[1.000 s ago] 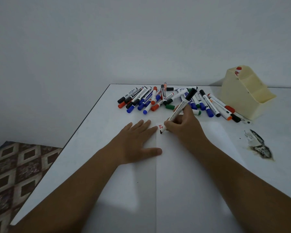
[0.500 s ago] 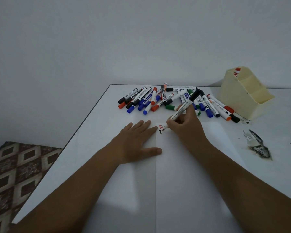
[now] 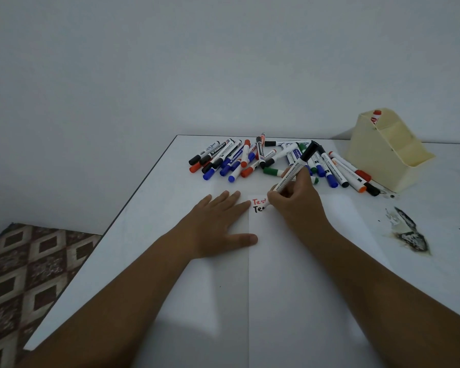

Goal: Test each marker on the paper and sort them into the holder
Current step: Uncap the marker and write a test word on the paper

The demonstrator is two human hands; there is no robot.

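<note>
The white table (image 3: 149, 216) fills the lower frame, its far edge against a plain wall. A sheet of white paper (image 3: 298, 288) lies flat on it, a crease running up the middle.

Both forearms reach in from the bottom edge and converge at the top of the sheet. The left hand (image 3: 218, 227) lies palm down on the left half of the paper, fingers straight and together, thumb stretched out to the right; it holds nothing and presses the sheet flat. The right hand (image 3: 295, 205) is curled in a writing grip round a black marker (image 3: 294, 172), fingers and thumb pinching the lower barrel. The marker slants up and away to the right, its black cap on the upper end, tip down on the paper beside black letters (image 3: 258, 209). Just above these sits a line of red letters (image 3: 258, 201); the right hand covers the end of both lines.

A cream holder (image 3: 383, 152) with stepped compartments stands at the far right of the table; one red-capped marker (image 3: 376, 114) shows in its rearmost compartment.

A loose pile of markers (image 3: 250, 160) lies along the far edge, left of the holder: white barrels, caps black, blue, red-orange and green, overlapping at mixed angles.

A dark scorched patch (image 3: 409, 235) mars the table right of the paper.
</note>
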